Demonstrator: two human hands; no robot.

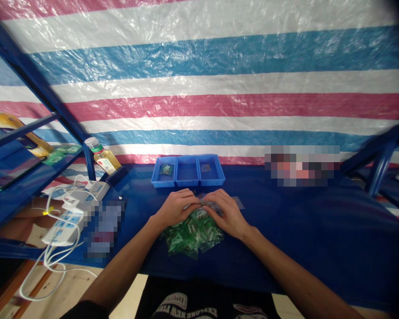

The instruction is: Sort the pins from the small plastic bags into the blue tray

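My left hand (177, 207) and my right hand (228, 215) meet over a pile of small clear plastic bags with green and white contents (193, 235). Fingers of both hands are curled in and pinch a crinkled clear plastic bag (203, 204) between them. What that bag contains is blurred and partly hidden by the fingers. A flat piece of clear plastic (238, 202) shows beyond my right hand. Just behind the hands stands a blue tray with three compartments (187, 183). A green packet (166, 169) lies in its left compartment, and a small clear packet (205, 168) in the right one.
On the left are a power strip (64, 227) with tangled white cables, a drink bottle (103, 156) and a pixelated flat object (103, 228). Blue metal posts (381, 166) frame the blue table (306, 230). A striped sheet (199, 106) hangs behind it.
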